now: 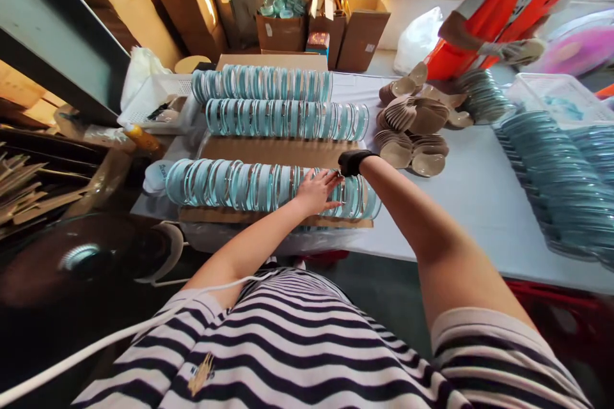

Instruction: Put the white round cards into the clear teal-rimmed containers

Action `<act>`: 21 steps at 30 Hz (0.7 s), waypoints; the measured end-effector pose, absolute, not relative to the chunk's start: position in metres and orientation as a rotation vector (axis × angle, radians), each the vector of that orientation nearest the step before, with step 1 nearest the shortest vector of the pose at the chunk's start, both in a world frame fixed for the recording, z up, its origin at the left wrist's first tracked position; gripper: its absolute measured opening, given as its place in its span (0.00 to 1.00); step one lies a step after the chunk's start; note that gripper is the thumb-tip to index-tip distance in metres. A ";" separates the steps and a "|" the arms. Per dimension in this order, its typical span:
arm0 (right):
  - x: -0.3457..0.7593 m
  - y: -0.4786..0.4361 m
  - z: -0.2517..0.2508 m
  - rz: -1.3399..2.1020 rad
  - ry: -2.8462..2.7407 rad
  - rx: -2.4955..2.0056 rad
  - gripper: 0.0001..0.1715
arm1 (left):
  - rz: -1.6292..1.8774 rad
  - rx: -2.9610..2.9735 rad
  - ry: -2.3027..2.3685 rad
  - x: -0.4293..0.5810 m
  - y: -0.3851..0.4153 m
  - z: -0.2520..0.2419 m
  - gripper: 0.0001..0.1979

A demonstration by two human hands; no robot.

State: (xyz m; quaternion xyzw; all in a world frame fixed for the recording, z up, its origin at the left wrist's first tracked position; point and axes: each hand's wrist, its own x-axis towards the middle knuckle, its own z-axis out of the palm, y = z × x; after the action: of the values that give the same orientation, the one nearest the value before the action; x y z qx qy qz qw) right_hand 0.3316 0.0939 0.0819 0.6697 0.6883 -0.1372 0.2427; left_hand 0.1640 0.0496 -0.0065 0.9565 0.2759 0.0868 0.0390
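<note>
Three rows of round clear glass-like discs with teal rims stand on edge on a cardboard sheet [268,152]. My left hand [316,192] lies on top of the nearest row [230,184], towards its right end, with its fingers stretched over the discs. My right arm reaches to the same row from the right. A black wristband [354,162] shows, but the right hand bends down behind the wrist among the discs and its fingers are hidden. The middle row [288,119] and the far row [261,83] lie untouched behind.
Beige oval pieces [412,134] lie in fanned piles on the white table [480,204]. Long overlapping stacks of discs [551,179] fill the right side beside a white basket [556,92]. A person in orange [499,6] stands at the far right corner. Cardboard boxes [283,29] stand behind.
</note>
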 end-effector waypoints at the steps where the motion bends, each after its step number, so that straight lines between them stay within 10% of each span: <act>1: 0.328 0.088 0.083 -0.311 1.908 1.826 0.16 | 0.262 2.928 0.846 0.163 0.050 -0.007 0.38; 13: 0.295 -0.100 -0.056 -0.368 1.924 2.359 0.23 | 0.274 2.876 0.895 0.163 0.044 -0.001 0.36; 21: 0.379 -0.023 0.044 -0.056 1.796 2.521 0.23 | 0.201 2.976 0.687 0.202 0.043 0.012 0.41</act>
State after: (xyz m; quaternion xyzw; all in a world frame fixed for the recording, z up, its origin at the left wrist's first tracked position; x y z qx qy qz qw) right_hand 0.3794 -0.0229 0.0440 0.8141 0.5800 -0.0181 0.0227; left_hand 0.2021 0.0431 0.0120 0.9715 0.2244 0.0656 0.0401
